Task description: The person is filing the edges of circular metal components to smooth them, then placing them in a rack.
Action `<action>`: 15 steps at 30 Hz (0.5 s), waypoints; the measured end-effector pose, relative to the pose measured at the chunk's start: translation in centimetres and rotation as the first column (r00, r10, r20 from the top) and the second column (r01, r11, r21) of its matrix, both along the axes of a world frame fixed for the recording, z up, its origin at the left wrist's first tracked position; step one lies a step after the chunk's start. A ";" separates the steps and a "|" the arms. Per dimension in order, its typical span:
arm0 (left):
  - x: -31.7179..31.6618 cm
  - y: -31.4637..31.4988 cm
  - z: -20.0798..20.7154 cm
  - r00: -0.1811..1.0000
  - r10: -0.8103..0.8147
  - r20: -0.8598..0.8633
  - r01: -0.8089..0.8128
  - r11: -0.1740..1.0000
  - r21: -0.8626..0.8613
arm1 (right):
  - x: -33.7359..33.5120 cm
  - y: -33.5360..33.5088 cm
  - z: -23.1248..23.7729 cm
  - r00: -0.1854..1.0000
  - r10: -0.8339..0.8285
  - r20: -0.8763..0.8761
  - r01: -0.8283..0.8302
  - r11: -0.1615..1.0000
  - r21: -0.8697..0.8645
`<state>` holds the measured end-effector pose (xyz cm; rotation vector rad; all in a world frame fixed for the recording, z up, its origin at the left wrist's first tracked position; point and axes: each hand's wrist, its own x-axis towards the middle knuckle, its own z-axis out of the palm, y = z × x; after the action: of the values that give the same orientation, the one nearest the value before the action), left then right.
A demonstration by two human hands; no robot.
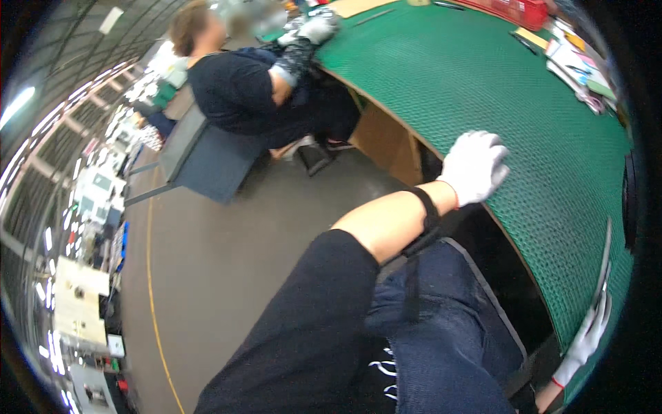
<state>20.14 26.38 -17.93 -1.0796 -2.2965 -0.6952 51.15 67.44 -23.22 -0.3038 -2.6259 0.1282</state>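
Note:
My left hand (474, 168), in a white glove with a red cuff edge, rests on the edge of the green textured mat (524, 138). Its fingers lie loosely bent and slightly apart on the mat, holding nothing that I can see. Far to the right, my right hand (588, 337) wears a matching white glove near the mat's right side. Its fingers close around the lower end of a long thin grey metal tool (604, 265), which points away from me. The tool's exact kind is unclear near the picture's rim.
Another person (241, 93) sits at the table's far left, with gloved hands on it. A grey chair (214, 155) stands behind them. Papers (576, 65), a red basket (510, 10) and pens (524, 43) lie at the far side. A dark round-edged object (629, 200) stands at the right rim.

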 end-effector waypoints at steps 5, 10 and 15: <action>-0.3 0.6 -0.3 0.999 -0.027 0.016 0.027 1.000 -0.009 | 0.7 -8.5 6.2 0.984 0.104 -0.145 -0.098 0.994 0.053; -0.7 0.6 -1.0 1.000 -0.009 -0.030 0.009 1.000 0.006 | -3.4 -18.0 7.9 0.938 0.342 -0.057 -0.345 0.935 -0.083; -1.0 -0.4 -0.8 0.999 -0.028 0.035 0.026 0.999 0.036 | -6.7 -21.1 7.6 0.918 0.396 0.039 -0.387 0.911 -0.142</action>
<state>19.18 26.02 -18.76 -1.0922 -2.2947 -0.7688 44.50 46.30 -15.58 0.1862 -2.7180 0.4337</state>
